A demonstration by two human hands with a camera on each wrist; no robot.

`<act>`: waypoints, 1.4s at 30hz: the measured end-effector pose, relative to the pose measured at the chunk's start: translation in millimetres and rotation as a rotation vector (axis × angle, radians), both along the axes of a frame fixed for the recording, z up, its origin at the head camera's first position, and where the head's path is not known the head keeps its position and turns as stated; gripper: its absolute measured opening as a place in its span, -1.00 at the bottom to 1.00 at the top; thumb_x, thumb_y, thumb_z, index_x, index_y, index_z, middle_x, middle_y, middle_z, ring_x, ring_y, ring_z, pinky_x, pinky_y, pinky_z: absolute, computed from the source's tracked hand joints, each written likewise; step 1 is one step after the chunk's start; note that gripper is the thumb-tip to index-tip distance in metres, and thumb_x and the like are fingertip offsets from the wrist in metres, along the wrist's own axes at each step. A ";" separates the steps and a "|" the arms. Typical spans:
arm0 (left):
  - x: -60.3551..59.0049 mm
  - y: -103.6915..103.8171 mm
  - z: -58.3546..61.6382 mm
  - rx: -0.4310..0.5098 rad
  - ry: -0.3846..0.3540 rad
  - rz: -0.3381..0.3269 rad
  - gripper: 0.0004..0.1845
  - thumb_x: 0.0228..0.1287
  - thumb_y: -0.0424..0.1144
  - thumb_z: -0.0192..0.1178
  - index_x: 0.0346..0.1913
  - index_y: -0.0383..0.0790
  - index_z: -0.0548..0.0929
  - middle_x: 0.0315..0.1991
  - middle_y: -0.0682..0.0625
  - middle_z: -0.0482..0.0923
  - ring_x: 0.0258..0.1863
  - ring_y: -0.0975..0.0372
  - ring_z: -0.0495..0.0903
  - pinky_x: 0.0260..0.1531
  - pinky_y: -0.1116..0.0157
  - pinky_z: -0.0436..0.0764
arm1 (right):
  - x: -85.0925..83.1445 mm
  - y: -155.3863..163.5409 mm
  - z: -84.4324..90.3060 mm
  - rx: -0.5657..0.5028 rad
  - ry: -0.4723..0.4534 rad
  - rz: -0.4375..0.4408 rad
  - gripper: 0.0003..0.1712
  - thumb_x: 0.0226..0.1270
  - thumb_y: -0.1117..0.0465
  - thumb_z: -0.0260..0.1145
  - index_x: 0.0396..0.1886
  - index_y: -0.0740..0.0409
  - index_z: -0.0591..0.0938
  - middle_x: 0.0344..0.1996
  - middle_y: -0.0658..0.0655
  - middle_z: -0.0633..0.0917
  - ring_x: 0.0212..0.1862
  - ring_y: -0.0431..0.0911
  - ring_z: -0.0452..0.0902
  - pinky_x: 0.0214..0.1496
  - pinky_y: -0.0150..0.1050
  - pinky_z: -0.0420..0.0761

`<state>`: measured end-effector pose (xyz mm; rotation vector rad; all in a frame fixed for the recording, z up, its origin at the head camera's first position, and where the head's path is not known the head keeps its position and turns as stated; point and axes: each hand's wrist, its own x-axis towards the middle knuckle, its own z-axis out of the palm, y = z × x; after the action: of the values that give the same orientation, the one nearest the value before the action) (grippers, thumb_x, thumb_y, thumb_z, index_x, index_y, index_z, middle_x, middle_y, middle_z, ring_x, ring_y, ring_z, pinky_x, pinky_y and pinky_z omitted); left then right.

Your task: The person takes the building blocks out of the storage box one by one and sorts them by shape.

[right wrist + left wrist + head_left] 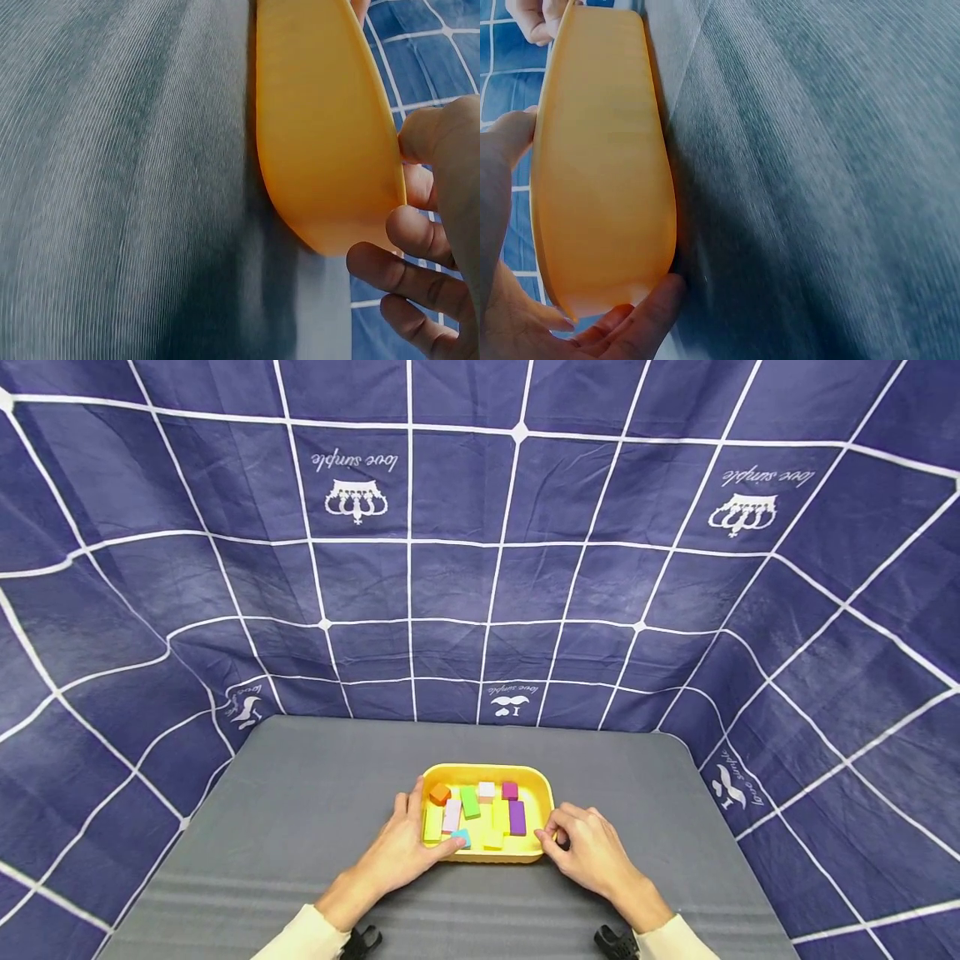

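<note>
A yellow plastic tray (536,818) lies on the grey table between my hands. Several toy blocks are scattered inside, among them an orange block (440,793), a green block (469,802), a purple block (517,818) and a blue block (461,838). My left hand (405,847) holds the tray's left end, fingers along the outer wall and thumb over the near rim beside the blue block. At the opposite end, my right hand (588,852) pinches the rim between thumb and index finger; its other fingers (382,268) are loosely bent near the outer wall in the right wrist view.
Grey ribbed cloth covers the table (322,785). Blue cloth with white grid lines (465,577) hangs behind the table and along both sides. Black straps (617,942) sit at both wrists by the pale sleeves.
</note>
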<state>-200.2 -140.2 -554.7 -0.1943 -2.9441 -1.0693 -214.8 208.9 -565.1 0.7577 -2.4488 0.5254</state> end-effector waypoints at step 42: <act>-30.2 0.4 -0.5 0.008 -0.046 -0.162 0.76 -0.11 0.50 0.80 0.93 -0.35 -0.02 0.89 -0.34 0.08 0.62 -0.23 0.57 0.65 -0.22 0.60 | -79.2 -74.3 55.8 0.426 -0.478 0.194 -0.51 0.50 0.11 0.67 0.37 -0.03 0.85 0.03 0.04 0.83 -0.12 -0.15 0.67 -0.02 -0.15 0.77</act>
<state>-230.4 -139.8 -555.2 -0.4205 -3.0082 -1.1169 -294.0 134.6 -509.3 1.1600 -3.0019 0.2729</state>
